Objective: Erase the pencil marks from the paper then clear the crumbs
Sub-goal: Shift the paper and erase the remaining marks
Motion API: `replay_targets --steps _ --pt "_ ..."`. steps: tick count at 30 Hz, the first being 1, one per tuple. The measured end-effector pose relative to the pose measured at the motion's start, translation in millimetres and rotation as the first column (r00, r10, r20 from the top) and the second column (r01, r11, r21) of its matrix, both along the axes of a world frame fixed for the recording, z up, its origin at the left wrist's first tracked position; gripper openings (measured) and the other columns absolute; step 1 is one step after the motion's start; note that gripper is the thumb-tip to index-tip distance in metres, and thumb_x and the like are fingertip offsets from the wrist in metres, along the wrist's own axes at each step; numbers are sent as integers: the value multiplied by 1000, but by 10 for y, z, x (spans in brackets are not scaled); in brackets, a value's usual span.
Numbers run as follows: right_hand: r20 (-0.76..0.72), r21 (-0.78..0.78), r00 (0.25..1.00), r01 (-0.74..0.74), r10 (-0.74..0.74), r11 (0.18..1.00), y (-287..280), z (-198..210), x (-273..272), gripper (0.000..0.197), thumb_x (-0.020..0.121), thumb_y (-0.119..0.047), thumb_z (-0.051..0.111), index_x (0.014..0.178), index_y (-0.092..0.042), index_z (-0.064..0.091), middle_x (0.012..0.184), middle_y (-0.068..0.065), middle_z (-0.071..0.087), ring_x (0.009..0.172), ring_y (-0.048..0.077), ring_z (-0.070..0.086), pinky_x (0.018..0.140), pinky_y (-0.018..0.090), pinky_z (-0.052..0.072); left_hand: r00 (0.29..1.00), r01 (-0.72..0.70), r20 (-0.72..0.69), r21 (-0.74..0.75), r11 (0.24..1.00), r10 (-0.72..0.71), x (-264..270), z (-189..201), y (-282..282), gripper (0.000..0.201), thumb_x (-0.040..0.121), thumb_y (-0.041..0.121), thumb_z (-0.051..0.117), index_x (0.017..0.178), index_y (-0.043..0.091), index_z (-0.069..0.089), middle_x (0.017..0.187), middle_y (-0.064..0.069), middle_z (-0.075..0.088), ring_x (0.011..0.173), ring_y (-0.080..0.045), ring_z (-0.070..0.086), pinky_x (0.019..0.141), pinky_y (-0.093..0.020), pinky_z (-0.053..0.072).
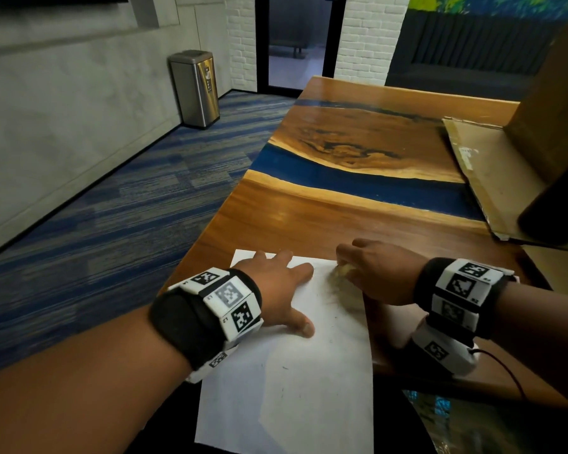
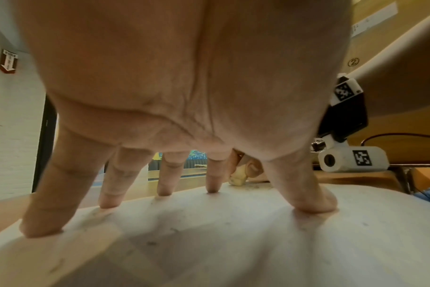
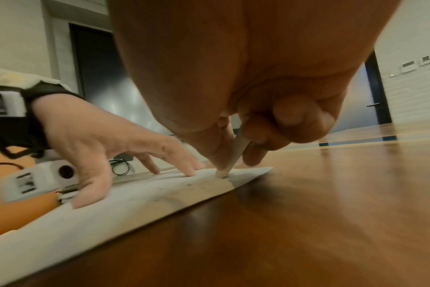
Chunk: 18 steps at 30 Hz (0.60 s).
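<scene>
My right hand (image 1: 381,273) pinches a pale eraser (image 3: 230,165) between thumb and fingers, its tip pressed on the paper (image 1: 309,371) close to the far right corner. My left hand (image 1: 276,290) is spread, fingers straight, fingertips (image 2: 111,202) pinning the sheet to the bench (image 1: 358,211) just beside the rubbing spot.

I think the risk sits at that corner. I am rubbing near the edge, and a stroke toward it could catch the paper and crease or tear it, since my left fingers hold only the inner side. The sheet's near end seems to hang past the bench edge, though the head view is dim there, so easing my left hand could let it slide off. Crumbs (image 2: 255,187) lie by the eraser; a careless sweep would scatter them onto the wood or smear grey across clean paper.
</scene>
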State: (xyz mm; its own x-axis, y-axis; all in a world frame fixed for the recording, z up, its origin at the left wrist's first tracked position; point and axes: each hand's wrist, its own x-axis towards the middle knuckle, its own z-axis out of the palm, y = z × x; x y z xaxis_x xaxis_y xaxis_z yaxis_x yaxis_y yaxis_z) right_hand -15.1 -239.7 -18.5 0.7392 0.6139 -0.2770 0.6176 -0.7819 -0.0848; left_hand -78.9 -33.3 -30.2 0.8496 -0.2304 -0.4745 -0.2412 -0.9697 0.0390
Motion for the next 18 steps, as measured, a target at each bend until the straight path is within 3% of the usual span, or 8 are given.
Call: replay_targets --steps 2,5,8,10,15,18 --pt "3 16 998 -64 64 998 65 -1 -178 23 102 -34 48 124 -28 49 109 -3 50 88 16 54 75 30 49 1000 9 4 5 1000 -9 14 -8 3 96 68 84 67 146 43 27 153 -3 31 133 -38 40 98 -54 49" --pt "-67 38 972 -224 226 974 160 -15 -417 28 101 -36 49 128 -30 48 107 -7 48 89 15 56 79 35 53 1000 8 -8 2 1000 -8 19 0 16 100 70 84 66 151 49 20 158 -3 26 139 -40 35 102 -55 47" --pt "-51 33 994 -95 97 995 108 10 -162 27 101 -34 49 128 -29 50 117 -5 54 96 14 56 86 34 53 1000 27 -11 42 999 -26 12 -5 16 103 73 85 61 156 50 12 163 -4 18 143 -42 29 105 -57 45" --pt "10 23 1000 -14 13 1000 66 15 -44 24 102 -33 49 126 -28 50 117 -1 55 93 15 56 84 34 54 1000 25 -19 55 998 -24 16 -4 5 105 73 87 59 157 51 6 166 -5 14 147 -43 23 107 -59 43" --pt "-118 103 965 -223 235 969 201 -57 -394 30 101 -32 50 131 -29 49 118 -5 53 99 15 58 87 35 54 1000 8 -27 16 1000 -8 31 23 12 101 70 86 64 152 53 17 154 -2 27 139 -41 30 101 -57 47" --pt "-37 32 996 -75 77 997 106 -15 -134 28 101 -33 51 129 -30 49 119 -3 55 97 15 57 86 34 54 999 27 -34 62 998 -25 31 16 8 106 73 87 59 157 52 5 164 -3 14 146 -44 22 107 -59 43"
